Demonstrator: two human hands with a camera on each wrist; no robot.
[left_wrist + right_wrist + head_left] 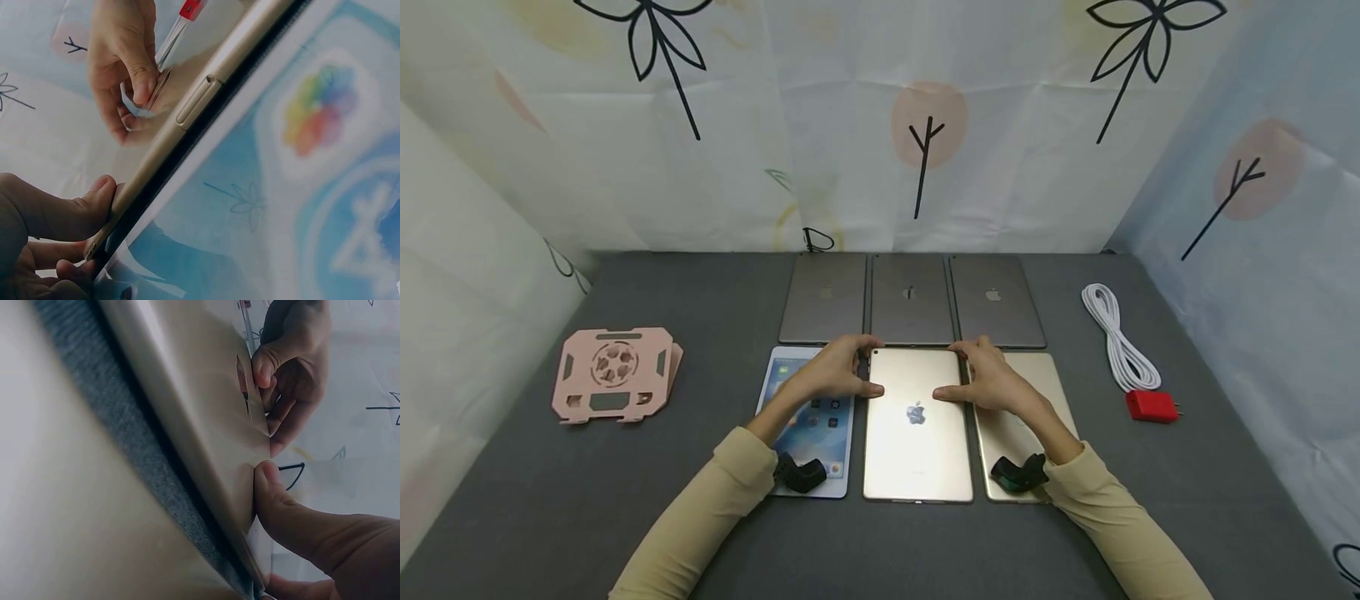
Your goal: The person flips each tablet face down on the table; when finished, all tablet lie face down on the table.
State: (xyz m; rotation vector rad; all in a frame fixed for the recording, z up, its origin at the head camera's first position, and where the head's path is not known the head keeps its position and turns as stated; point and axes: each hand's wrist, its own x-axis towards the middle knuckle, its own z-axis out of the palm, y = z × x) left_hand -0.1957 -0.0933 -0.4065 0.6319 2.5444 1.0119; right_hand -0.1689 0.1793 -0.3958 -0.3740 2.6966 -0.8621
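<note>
A gold tablet [917, 458] lies back side up in the middle of the front row, its apple logo showing. My left hand [838, 371] grips its upper left edge, thumb on the back and fingers at the top corner. On the upper right edge, my right hand [992, 379] holds it the same way. Close up in the left wrist view, the left thumb [81, 209] presses near the tablet's corner. The right wrist view has the right thumb [281, 509] on the shiny back. The fingertips under the edge are partly hidden.
Beside it lie a white tablet [831, 454] with its screen lit and another gold tablet [1041, 383]. Behind are three grey tablets [910, 296] in a row. A pink folding stand [613, 375] is at left; a white cable [1123, 346] and red charger [1152, 406] at right.
</note>
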